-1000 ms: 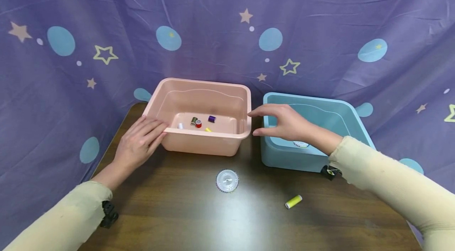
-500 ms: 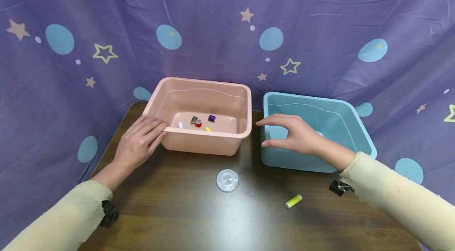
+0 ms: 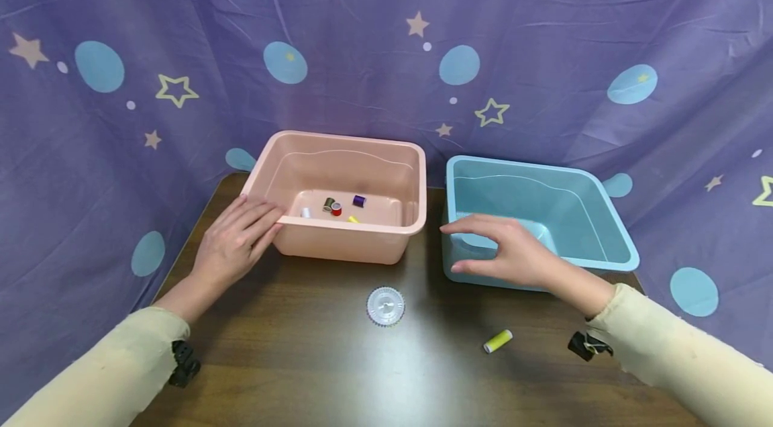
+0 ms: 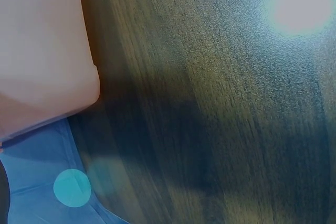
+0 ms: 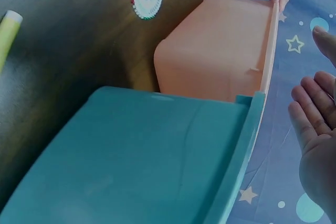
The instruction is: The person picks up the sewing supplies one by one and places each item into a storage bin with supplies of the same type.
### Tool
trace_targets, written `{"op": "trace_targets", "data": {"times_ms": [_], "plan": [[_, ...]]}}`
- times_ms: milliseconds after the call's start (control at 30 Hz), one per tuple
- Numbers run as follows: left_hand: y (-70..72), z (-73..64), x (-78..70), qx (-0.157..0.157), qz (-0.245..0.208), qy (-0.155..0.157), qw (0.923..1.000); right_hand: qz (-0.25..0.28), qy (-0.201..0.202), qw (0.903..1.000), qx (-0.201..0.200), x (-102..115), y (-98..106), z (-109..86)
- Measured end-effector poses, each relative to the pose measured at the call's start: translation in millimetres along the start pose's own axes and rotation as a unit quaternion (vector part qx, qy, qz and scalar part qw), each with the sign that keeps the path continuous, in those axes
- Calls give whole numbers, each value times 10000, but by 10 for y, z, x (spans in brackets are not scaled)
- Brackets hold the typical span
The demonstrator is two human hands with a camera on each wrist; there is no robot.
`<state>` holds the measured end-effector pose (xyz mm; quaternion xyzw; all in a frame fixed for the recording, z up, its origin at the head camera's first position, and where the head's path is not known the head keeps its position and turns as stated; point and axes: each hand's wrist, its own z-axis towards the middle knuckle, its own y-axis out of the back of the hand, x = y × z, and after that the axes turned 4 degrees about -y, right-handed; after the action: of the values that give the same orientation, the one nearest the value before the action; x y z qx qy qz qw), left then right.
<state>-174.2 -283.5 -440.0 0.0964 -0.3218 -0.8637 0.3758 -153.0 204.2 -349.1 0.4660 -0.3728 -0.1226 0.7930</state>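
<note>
My left hand (image 3: 232, 246) holds the near left rim corner of the pink bin (image 3: 344, 244), fingers over the rim. Inside that bin lie small thread spools: an olive one (image 3: 329, 204), a red one (image 3: 336, 209), a purple one (image 3: 359, 201), plus a white piece (image 3: 305, 213) and a yellow piece (image 3: 353, 219). My right hand (image 3: 513, 252) is empty, thumb and fingers spread apart, over the near side of the blue bin (image 3: 534, 168). In the right wrist view its fingers (image 5: 310, 108) stand beyond the blue bin's rim.
On the brown wooden table (image 3: 290, 346) lie a round wheel of pins (image 3: 386, 306) in front of the pink bin and a yellow thread spool (image 3: 498, 341) nearer the right arm. A purple patterned cloth (image 3: 362, 31) hangs behind both bins.
My right hand has drawn back from beside the pink bin's right rim, rightward and toward me. The left hand stays on the pink bin. A pin wheel seen earlier in the blue bin is now hidden.
</note>
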Motion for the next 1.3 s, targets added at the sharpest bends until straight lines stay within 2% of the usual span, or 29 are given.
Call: {"op": "trace_targets", "data": {"times_ms": [300,867,1300], "plan": [[-8,-6,12,2,0,-4,10000,118,103,9999,-9,1,-77,-169],[-19,1,13,-13,16,-34,10000,467,-103,9988,90,-11,-273,-481],[-15,1,3,-12,12,-52,10000,460,-138,9988,4,-74,-389,-664]]}}
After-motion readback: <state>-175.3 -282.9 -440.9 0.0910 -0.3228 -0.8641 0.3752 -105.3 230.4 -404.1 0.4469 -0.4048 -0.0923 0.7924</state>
